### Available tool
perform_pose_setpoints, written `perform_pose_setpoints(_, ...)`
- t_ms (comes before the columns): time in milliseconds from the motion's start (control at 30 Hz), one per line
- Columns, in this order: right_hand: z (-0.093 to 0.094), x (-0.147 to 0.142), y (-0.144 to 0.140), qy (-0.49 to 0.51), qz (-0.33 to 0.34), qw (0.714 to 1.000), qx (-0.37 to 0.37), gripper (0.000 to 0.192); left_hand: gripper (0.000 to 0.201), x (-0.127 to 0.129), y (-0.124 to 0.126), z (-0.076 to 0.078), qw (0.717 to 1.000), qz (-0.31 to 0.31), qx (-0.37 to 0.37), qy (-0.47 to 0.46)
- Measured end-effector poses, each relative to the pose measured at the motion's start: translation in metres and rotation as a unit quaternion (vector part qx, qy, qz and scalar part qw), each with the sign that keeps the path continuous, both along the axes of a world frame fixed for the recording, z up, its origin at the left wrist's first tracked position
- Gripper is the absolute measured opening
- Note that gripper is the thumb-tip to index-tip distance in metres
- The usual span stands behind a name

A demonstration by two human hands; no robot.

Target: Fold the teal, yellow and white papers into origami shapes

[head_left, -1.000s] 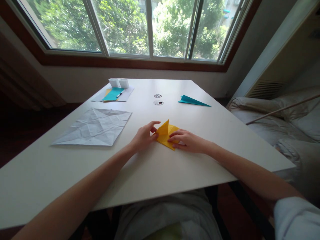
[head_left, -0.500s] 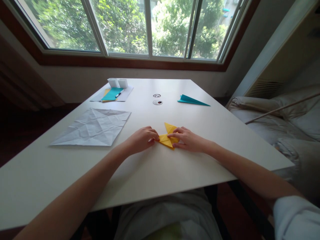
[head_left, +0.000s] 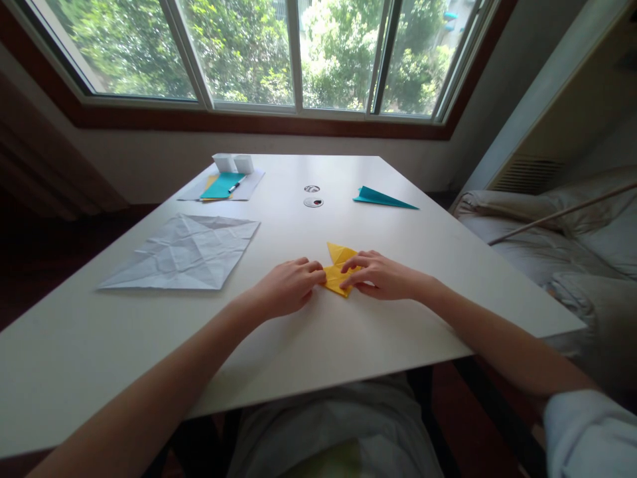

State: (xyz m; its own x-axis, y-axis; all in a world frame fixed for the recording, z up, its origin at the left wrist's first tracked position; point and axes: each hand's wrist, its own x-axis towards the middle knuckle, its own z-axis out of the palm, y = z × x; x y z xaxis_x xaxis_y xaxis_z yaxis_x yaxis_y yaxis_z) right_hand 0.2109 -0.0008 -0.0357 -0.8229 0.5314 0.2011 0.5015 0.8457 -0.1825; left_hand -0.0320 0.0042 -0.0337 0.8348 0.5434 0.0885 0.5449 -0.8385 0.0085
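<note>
A piece of folded yellow paper (head_left: 339, 254) lies on the white table in front of me, with a pointed corner at its far side. My left hand (head_left: 294, 284) is closed on its left end, fingers together. From the right, my right hand (head_left: 381, 274) holds the paper with bent fingers laid over its right part, the thumb close to the near edge. Both hands hide parts of the folds.
Creased white paper (head_left: 184, 255) lies to the left. Farther back are coloured sheets (head_left: 222, 186) with a pen (head_left: 237, 184), two small white paper boxes (head_left: 243, 163), two round stickers (head_left: 313, 202) and a teal paper plane (head_left: 383, 198).
My left hand has slid rightward over the left end of the yellow paper, covering more of it. The right hand has shifted slightly right, its fingers more bent.
</note>
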Motion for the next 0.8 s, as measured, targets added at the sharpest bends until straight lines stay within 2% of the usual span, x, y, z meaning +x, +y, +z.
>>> perform_pose_setpoints(300,0.005,-0.001,-0.001,0.015,0.055,0.998,-0.039,0.028,0.043,0.011,-0.014,-0.002,0.998,-0.001,0.031,0.050)
perform_pose_setpoints(567,0.006,-0.001,-0.001,0.025,0.056,0.996,-0.067,0.033,0.038,0.014,-0.018,-0.002,0.997,0.028,0.026,0.060)
perform_pose_setpoints(800,0.007,-0.001,-0.003,0.030,0.050,0.993,-0.105,0.036,0.041,0.003,-0.015,0.001,0.997,0.047,-0.007,0.061)
